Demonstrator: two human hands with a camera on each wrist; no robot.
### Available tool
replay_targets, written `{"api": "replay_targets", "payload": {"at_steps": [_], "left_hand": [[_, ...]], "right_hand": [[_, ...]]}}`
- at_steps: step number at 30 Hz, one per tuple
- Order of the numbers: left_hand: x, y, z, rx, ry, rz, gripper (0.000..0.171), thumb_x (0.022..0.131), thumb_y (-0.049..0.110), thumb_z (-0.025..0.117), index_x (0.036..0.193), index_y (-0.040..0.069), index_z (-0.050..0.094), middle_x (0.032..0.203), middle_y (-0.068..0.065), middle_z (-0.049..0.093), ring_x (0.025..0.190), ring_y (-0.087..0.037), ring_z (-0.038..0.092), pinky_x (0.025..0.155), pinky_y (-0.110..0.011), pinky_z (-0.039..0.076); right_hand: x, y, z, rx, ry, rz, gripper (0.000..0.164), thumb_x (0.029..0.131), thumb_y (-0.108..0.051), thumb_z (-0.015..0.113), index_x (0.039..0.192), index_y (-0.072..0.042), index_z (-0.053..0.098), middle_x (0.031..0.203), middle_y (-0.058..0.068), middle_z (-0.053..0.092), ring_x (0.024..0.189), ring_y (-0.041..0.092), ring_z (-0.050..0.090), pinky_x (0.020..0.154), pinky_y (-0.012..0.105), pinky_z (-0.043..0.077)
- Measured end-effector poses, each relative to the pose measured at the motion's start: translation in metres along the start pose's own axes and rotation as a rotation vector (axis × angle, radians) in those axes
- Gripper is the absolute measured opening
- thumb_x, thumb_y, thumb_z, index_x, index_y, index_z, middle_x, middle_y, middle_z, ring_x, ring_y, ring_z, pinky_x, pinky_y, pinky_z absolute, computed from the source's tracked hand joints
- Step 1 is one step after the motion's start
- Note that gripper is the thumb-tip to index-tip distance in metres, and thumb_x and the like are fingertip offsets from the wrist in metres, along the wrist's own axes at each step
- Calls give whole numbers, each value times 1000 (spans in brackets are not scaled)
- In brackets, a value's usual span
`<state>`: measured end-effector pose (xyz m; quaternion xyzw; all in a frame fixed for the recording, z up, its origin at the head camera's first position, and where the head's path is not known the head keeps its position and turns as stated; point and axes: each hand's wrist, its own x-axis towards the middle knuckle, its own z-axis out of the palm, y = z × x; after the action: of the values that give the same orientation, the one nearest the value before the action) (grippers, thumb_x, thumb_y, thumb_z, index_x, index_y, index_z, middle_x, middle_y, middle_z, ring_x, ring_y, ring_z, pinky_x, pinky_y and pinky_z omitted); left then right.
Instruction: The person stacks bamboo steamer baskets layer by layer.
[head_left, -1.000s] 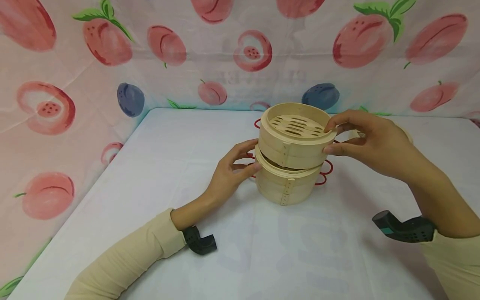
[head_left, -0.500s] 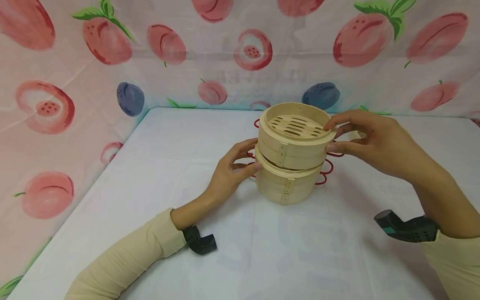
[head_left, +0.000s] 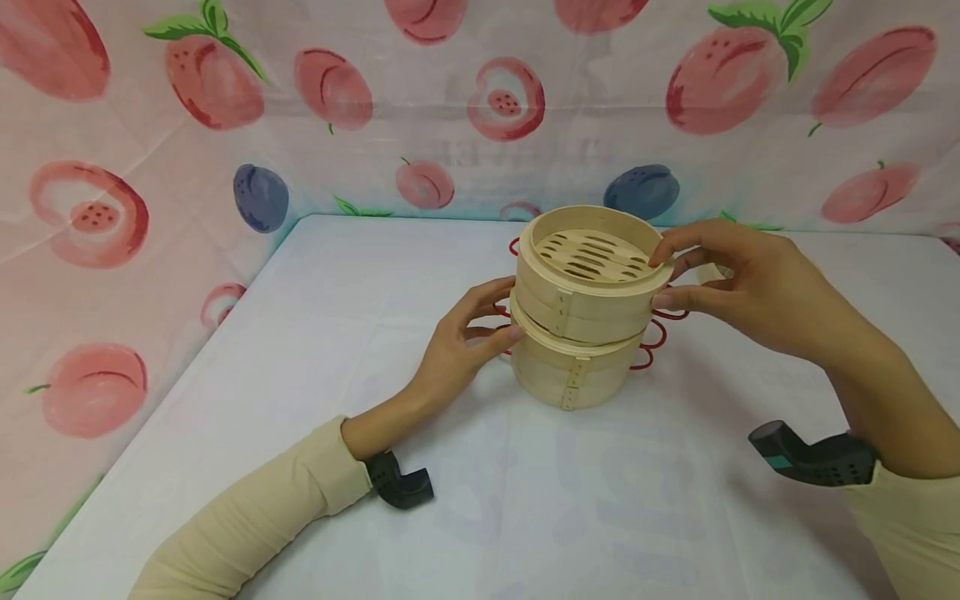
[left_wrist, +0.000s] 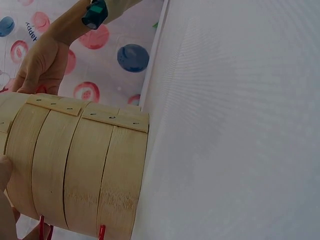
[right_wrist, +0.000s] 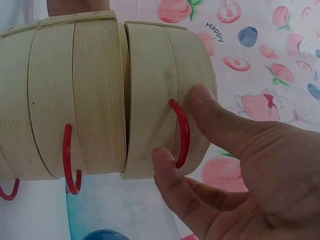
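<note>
A bamboo steamer basket (head_left: 611, 315) with a slatted floor and red handles sits, slightly tilted, on top of two stacked steamer tiers (head_left: 551, 379). My right hand (head_left: 750, 287) pinches its right rim, fingertips over the inner edge and thumb outside. In the right wrist view, a narrow dark gap runs between this top basket (right_wrist: 150, 65) and the tier below, and a red handle (right_wrist: 183, 132) lies between thumb and fingers. My left hand (head_left: 457, 342) grips the left side of the lower tiers, thumb at the front, fingertips hidden behind.
A pale, round-edged object (head_left: 708, 272) lies behind my right hand, mostly hidden by it. The stack stands on a white-covered table (head_left: 375, 292). A fruit-printed cloth (head_left: 435, 92) hangs along the back and left sides.
The top basket's front edge has come down and the front gap above the lower tiers has narrowed. It has turned slightly, its seam strip shifting left. My left hand stays put.
</note>
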<state>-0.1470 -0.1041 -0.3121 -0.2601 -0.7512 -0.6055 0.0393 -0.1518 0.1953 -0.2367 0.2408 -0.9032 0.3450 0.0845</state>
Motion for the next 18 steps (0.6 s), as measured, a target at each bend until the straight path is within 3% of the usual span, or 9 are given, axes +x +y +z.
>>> {"api": "replay_targets", "payload": {"at_steps": [9,16,18], "left_hand": [[0,-2,0,-6,0,13,54,90,3,63,141,5,44,135,-10,50,114,-31,49,91,-47,45],[5,-32,0,-10,10,27,58,90,13,66,143,21,44,136,-1,50,115,-24,50,91,-43,45],[5,-30,0,-9,10,27,58,90,15,66,143,22,44,136,-1,50,115,-26,50,91,-43,45]], "right_hand": [[-1,-2,0,12,2,-15,39,74,-9,82,107,-22,66,108,-7,58,91,7,57,64,15,47],[-1,-3,0,-4,7,-47,41,72,-7,83,106,-21,66,109,-8,59,90,7,56,64,14,47],[-1,-3,0,-10,7,-45,41,72,-8,84,106,-22,66,110,-8,58,90,7,56,65,13,47]]}}
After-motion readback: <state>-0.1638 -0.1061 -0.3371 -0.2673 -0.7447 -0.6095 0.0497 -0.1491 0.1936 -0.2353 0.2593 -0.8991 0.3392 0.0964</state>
